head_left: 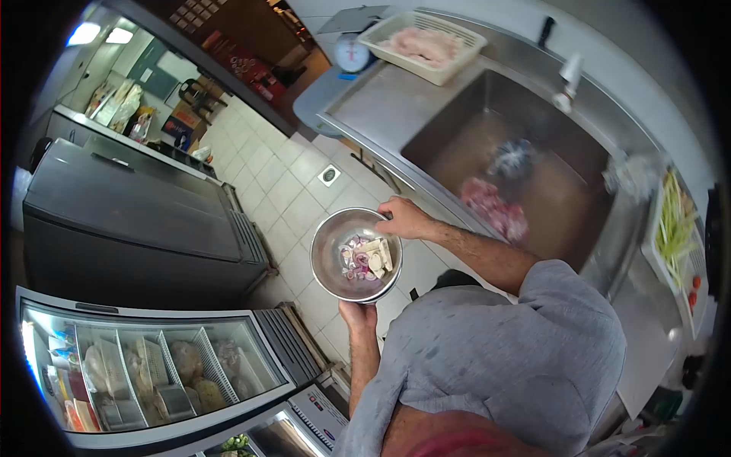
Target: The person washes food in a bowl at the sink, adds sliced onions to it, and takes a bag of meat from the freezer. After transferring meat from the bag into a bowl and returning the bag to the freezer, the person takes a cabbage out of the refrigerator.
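A round metal bowl (326,263) is held between my two hands above the tiled floor. Inside it lie sliced red onion (353,263) and several pale, cream-coloured chunks (378,259) whose kind I cannot make out. My right hand (405,218) grips the far right rim, fingers bent over the edge. From below, my left hand (358,314) supports the near side of the bowl, its fingers mostly hidden under the metal.
At the right, a steel sink (430,141) holds murky water, raw meat (495,207) and a plastic bag (512,158). A basket of pale meat (461,62) and a scale (352,55) stand behind. Glass-topped freezer (266,350) lower left; dark chest freezer (129,194) left; vegetable tray (655,247) far right.
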A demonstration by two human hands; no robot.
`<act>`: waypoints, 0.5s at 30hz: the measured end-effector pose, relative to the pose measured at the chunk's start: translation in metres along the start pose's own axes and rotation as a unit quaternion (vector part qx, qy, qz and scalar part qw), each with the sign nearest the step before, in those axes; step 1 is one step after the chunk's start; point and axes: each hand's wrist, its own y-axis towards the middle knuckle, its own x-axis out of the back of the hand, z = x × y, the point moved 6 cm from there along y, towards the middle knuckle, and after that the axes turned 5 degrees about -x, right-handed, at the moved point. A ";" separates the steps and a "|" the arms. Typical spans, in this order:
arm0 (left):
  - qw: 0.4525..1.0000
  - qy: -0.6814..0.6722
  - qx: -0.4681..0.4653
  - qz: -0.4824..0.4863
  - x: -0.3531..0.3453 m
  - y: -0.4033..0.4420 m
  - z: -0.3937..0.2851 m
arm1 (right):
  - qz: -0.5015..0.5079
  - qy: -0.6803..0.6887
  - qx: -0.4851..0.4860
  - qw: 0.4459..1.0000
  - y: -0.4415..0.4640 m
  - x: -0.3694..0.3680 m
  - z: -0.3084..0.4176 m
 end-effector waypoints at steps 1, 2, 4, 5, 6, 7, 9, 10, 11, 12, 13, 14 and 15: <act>1.000 -0.011 0.002 -0.010 -0.008 0.020 -0.009 | 0.007 -0.002 0.005 1.000 0.030 -0.003 0.005; 1.000 -0.017 -0.002 -0.016 -0.008 0.042 -0.017 | 0.008 -0.028 0.028 0.999 0.058 -0.008 0.010; 1.000 0.004 -0.021 -0.011 -0.009 0.094 -0.035 | 0.012 -0.060 0.054 0.997 0.115 -0.019 0.016; 1.000 0.000 -0.023 -0.015 -0.011 0.117 -0.044 | 0.007 -0.052 0.063 0.997 0.141 -0.024 0.017; 0.999 0.003 -0.026 -0.018 -0.012 0.141 -0.052 | 0.001 -0.044 0.071 0.997 0.167 -0.030 0.015; 0.999 0.006 -0.031 -0.020 -0.016 0.167 -0.061 | 0.005 -0.045 0.072 0.996 0.195 -0.036 0.011; 0.999 0.016 -0.023 -0.025 -0.021 0.220 -0.077 | 0.000 -0.029 0.067 0.997 0.252 -0.048 -0.002; 0.999 0.018 -0.036 -0.001 -0.029 0.250 -0.086 | -0.046 -0.051 0.112 0.991 0.276 -0.047 -0.002; 0.999 0.019 -0.046 0.019 -0.035 0.278 -0.092 | -0.052 -0.050 0.114 0.991 0.301 -0.046 -0.002; 0.998 0.033 -0.040 0.035 -0.040 0.306 -0.099 | -0.029 -0.041 0.100 0.994 0.331 -0.048 -0.007; 0.997 0.044 -0.032 0.055 -0.047 0.336 -0.107 | -0.042 -0.078 0.093 0.992 0.355 -0.046 -0.008; 0.996 0.041 -0.009 0.075 -0.072 0.373 -0.099 | -0.046 -0.057 0.049 0.996 0.381 -0.022 -0.018; 0.995 0.036 0.009 0.097 -0.079 0.402 -0.105 | -0.041 -0.061 0.043 0.996 0.402 -0.025 -0.019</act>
